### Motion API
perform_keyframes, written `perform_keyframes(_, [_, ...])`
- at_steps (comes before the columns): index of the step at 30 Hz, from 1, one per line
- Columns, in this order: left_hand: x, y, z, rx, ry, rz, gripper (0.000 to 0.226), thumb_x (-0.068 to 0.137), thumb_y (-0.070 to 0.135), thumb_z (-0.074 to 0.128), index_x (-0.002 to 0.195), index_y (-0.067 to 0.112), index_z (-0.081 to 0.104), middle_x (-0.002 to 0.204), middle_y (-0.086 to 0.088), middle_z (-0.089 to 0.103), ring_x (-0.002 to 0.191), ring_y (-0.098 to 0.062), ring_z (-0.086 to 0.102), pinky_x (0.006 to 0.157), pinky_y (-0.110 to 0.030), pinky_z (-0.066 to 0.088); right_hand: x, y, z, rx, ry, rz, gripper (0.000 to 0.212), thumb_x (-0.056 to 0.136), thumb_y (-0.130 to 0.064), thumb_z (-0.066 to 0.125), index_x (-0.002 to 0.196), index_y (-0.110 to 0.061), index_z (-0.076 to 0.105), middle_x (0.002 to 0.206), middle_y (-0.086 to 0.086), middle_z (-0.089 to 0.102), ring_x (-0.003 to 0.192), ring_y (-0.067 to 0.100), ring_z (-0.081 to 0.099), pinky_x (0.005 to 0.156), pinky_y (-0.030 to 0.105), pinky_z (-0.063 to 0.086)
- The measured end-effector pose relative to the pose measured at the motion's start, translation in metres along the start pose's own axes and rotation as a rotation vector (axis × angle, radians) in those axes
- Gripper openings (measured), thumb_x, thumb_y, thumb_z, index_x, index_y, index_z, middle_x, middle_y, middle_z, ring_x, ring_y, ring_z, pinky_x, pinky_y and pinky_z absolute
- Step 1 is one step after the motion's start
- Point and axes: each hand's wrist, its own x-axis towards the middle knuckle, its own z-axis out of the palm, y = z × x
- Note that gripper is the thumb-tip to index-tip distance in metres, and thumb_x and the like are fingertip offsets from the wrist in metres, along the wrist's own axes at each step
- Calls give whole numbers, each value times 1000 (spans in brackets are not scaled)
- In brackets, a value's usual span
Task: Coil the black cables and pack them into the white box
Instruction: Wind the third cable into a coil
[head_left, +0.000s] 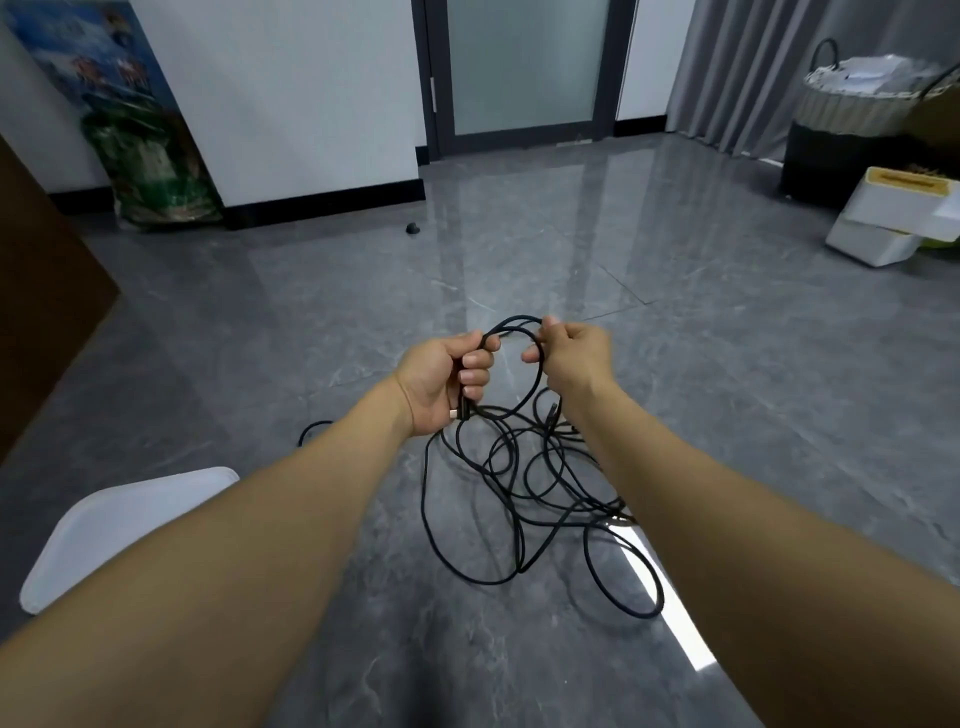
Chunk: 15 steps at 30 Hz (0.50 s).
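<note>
**First loop in hand, the rest still loose on the floor**

The left hand is curled round the cable near one end, with a plug tip showing below the palm. The right hand pinches the same cable just beside it, and a small loop arches between the two hands.

Below them the remaining length hangs down into a loose heap of overlapping loops on the grey floor, between the forearms.

The cable looks thin, light and limp. It should bend easily into coils but has little stiffness to hold a shape, so each new turn probably needs gathering into the left fist while the right slides along to feed slack. The crossings in the heap could snag if pulled fast. Gripping on the cord rather than at the plug would likely spare the joint.

A white lid or tray lies at lower left, partly behind the left forearm. White boxes sit well apart at far right.
</note>
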Motion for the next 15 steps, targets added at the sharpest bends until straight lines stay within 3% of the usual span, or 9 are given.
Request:
perform_keyframes(5, [-6, 46, 23, 67, 8, 23, 29, 101, 18, 30, 81, 11, 50, 46, 9, 35, 35, -2, 30, 35, -12, 26, 13, -51, 1, 51, 48, 142, 36, 101, -25, 38, 69, -12, 48, 57, 4, 59, 28, 7, 32, 32, 18, 23])
perform_keyframes(7, [-13, 70, 34, 64, 6, 9, 30, 102, 19, 29, 80, 11, 49, 45, 10, 33, 33, -1, 28, 34, -12, 23, 13, -80, 2, 40, 48, 171, 36, 101, -25, 38, 68, -13, 47, 57, 5, 59, 32, 9, 33, 31, 18, 23])
perform_keyframes(10, [-32, 116, 58, 84, 15, -11, 33, 102, 22, 27, 74, 14, 43, 41, 11, 28, 30, -1, 22, 31, -12, 16, 9, -132, 0, -12, -2, 172, 33, 101, -25, 38, 71, -14, 49, 62, 5, 63, 40, 11, 32, 38, 21, 26])
perform_keyframes(13, [-56, 174, 86, 109, 64, 17, 36, 102, 26, 29, 69, 16, 39, 40, 12, 25, 29, -1, 19, 30, -13, 11, 1, -196, -8, -109, -60, 79, 34, 100, -26, 43, 73, -10, 56, 70, 7, 66, 35, 5, 37, 46, 21, 29])
perform_keyframes(15, [-74, 218, 105, 112, 102, 64, 37, 102, 27, 30, 68, 16, 39, 40, 12, 24, 29, 0, 17, 30, -14, 10, -7, -244, -16, -204, -74, -5, 33, 98, -27, 48, 78, -6, 64, 69, 5, 61, 44, 4, 44, 50, 21, 31])
